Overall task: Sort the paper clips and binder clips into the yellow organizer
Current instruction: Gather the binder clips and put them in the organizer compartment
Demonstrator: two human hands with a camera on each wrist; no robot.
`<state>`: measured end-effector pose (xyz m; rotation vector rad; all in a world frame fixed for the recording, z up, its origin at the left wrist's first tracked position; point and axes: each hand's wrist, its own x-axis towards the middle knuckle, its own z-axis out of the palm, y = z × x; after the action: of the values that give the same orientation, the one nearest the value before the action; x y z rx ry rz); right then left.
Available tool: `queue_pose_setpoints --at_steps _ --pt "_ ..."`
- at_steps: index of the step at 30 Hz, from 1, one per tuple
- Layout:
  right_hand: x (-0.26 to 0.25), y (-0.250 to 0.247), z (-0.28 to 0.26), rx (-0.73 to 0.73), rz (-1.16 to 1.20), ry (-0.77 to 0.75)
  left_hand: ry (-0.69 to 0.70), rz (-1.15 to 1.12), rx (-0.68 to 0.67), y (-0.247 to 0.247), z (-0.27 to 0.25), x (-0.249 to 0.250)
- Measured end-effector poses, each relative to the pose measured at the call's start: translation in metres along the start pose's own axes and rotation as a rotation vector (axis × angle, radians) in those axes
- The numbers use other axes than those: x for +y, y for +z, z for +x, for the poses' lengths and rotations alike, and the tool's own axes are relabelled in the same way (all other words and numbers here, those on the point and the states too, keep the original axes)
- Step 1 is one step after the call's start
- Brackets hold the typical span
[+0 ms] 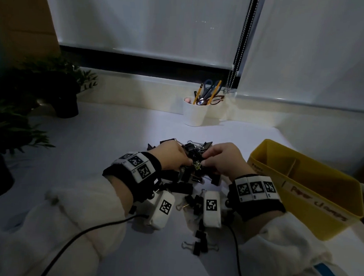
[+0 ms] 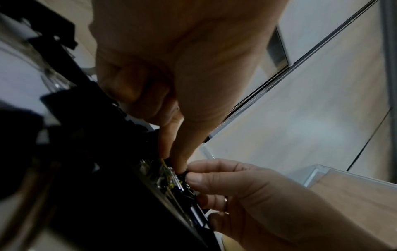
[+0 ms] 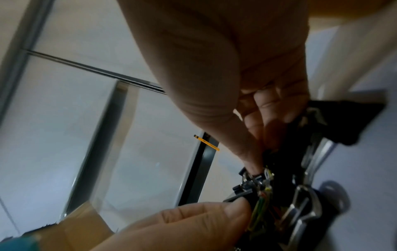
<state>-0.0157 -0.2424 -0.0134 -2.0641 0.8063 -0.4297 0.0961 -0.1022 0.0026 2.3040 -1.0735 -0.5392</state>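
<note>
In front of you the white bench [image 1: 113, 138] carries everything. On its right side stands the yellow organizer [image 1: 314, 188], open at the top, with a divider inside and handwritten labels on its near wall. At the left edge you have dark potted plants [image 1: 41, 86], and at the back, near the window blind, a white cup [image 1: 194, 113] with pencils and scissors.

In the middle of the bench lies the pile of black binder clips [image 1: 187, 180], spread from behind your hands down toward you; one binder clip [image 1: 199, 244] lies apart, nearest to you.

Your left hand [image 1: 171, 156] and your right hand [image 1: 224, 159] meet over the pile, both with fingers curled. Between them you hold a small bunch of paper clips [image 1: 197, 165], yellow and green wire tangled with the black clips. The fingers [image 2: 171, 144] of your left hand pinch this bunch from one side. The fingers [image 3: 251, 152] of your right hand pinch it from the other side, with the thumb pressed against it.
</note>
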Motion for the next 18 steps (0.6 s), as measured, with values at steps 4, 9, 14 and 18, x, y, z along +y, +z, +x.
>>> queue_pose_setpoints --at_steps 4,9,14,18 --pt "0.004 0.007 0.0 -0.065 0.039 -0.05 0.01 0.035 0.011 0.001 0.005 -0.006" --pt "0.007 0.008 0.003 -0.106 0.022 -0.114 -0.023 -0.039 -0.006 0.004 0.015 -0.009" --pt "0.013 0.008 0.006 0.008 0.279 -0.094 0.008 -0.44 0.006 0.004 0.014 -0.015" --pt "0.006 0.006 0.004 0.056 0.405 -0.125 0.064 -0.741 0.001 0.001 0.015 -0.017"
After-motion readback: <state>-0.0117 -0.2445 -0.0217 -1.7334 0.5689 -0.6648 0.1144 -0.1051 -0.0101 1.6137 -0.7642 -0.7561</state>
